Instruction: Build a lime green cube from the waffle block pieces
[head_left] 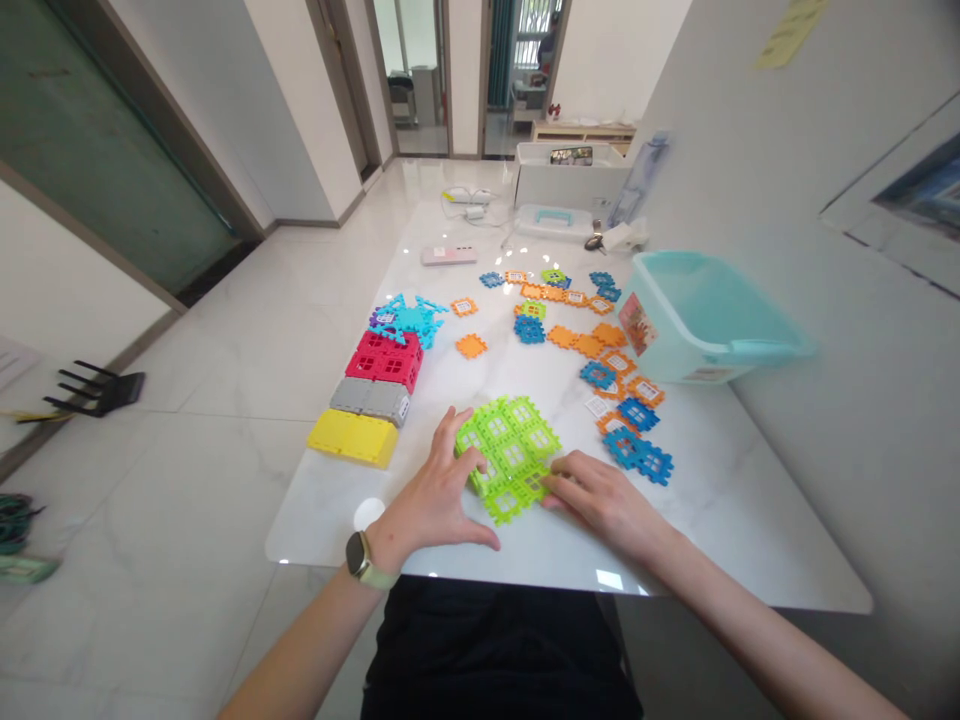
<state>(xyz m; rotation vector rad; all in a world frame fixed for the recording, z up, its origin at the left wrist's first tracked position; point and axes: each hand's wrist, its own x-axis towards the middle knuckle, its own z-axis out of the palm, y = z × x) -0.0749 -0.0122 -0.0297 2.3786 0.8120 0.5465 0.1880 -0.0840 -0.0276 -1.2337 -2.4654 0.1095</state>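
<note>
A lime-green assembly of interlocking window tiles (512, 455) lies on the table right in front of me. My left hand (435, 490) curls its fingers against the left side of it, while the thumb points away, apart from the tiles. With the fingertips of my right hand (592, 490) I pinch the lower right tile at its edge; part of that tile is hidden by the fingers. Left of my hands stand a yellow block (352, 438), a grey block (371, 398) and a red block with windows (386, 360). Light-blue tiles (411, 318) are heaped behind the red one.
Loose orange tiles (587, 343) and dark-blue tiles (637, 455) lie to the right and at the back. A turquoise bin (720, 350) stands by the right wall. Further back are a pink case (448, 256), a lidded box (553, 222) and a white box (559, 185).
</note>
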